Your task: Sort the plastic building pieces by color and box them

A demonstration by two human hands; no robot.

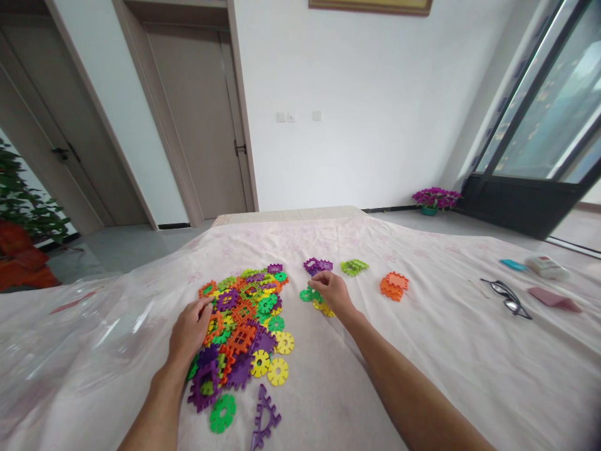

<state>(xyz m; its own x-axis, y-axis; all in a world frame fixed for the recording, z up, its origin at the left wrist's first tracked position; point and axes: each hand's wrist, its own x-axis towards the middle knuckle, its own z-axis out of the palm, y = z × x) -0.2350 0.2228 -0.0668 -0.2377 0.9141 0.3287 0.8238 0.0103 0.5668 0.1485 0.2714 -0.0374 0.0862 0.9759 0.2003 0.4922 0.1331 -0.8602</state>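
- Surface (451, 376) under pale pink floral cloth.
- Mixed heap of orange, purple, green and yellow notched plastic pieces (244, 310), left of centre.
- Left hand (190, 329): loosely curled at heap's left edge; grip unclear.
- Right hand (332, 292): thumb and fingers nearly together over green notched plastic discs (305, 295), right of heap; can't tell if holding one.
- Orange notched plastic squares (393, 288), farther right.

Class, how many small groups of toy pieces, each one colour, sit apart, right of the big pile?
5: green group at the right hand, yellow group nearer, purple group just beyond, lime group right of that, orange group farthest right. The hand may hide more.
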